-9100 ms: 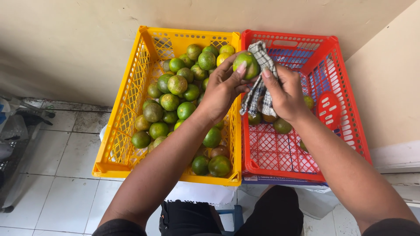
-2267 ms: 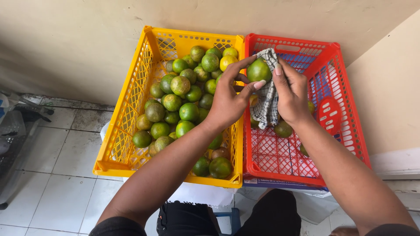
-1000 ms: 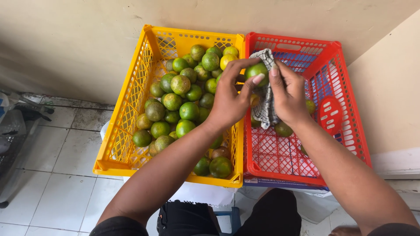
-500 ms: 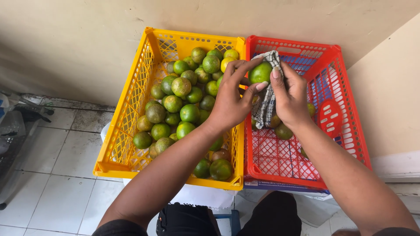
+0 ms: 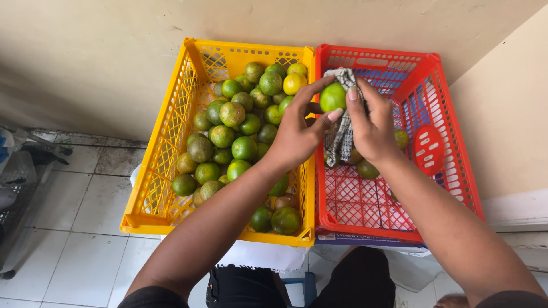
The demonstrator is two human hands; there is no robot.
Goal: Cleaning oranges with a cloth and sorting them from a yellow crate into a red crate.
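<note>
A green citrus fruit (image 5: 332,97) is pinched between the fingers of my left hand (image 5: 297,134), above the seam between two crates. My right hand (image 5: 374,128) presses a grey checked cloth (image 5: 341,134) against the fruit's right side. The yellow crate (image 5: 171,131) on the left holds several green and yellowish citrus fruits (image 5: 231,114). The red crate (image 5: 451,165) on the right holds a few fruits (image 5: 366,169), partly hidden under my right hand and the cloth.
Both crates rest on a white surface against a beige wall. A white tiled floor (image 5: 68,228) lies to the left, with dark metal objects (image 5: 17,171) at the far left edge. A white ledge (image 5: 514,211) runs along the right wall.
The fruit has stayed between both hands, turned slightly as the cloth rubs over it. Compared with the oldest frame, hands and fruit sit a little further over the red crate.
</note>
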